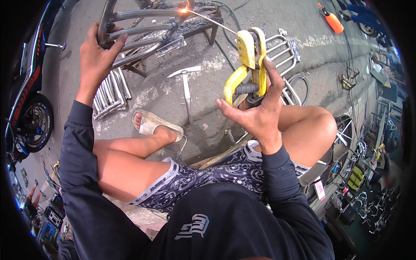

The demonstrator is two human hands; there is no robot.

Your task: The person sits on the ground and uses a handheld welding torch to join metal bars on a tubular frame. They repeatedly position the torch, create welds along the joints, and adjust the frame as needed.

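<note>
My left hand (96, 56) is closed round the upright tube at the left side of a bare metal tube frame (145, 31). Yellow and spring-loaded, a welding electrode holder (245, 47) sits in my right hand (265, 106), index finger along its side and thumb near its lower lever. Its jaws clamp a thin welding electrode (212, 21) that slants up and left to the frame. A bright orange arc (185, 10) burns where the rod's tip meets the right end of the top crossbar. My other right-hand fingers are partly hidden behind the holder.
A charred stand (203, 27) is under the frame. On the ground lie a chipping hammer (186, 89), several short shiny tubes (112, 95) and a barred metal rack (281, 50). A motorcycle (32, 117) stands left; an orange bottle (333, 21) and cables (350, 80) lie right.
</note>
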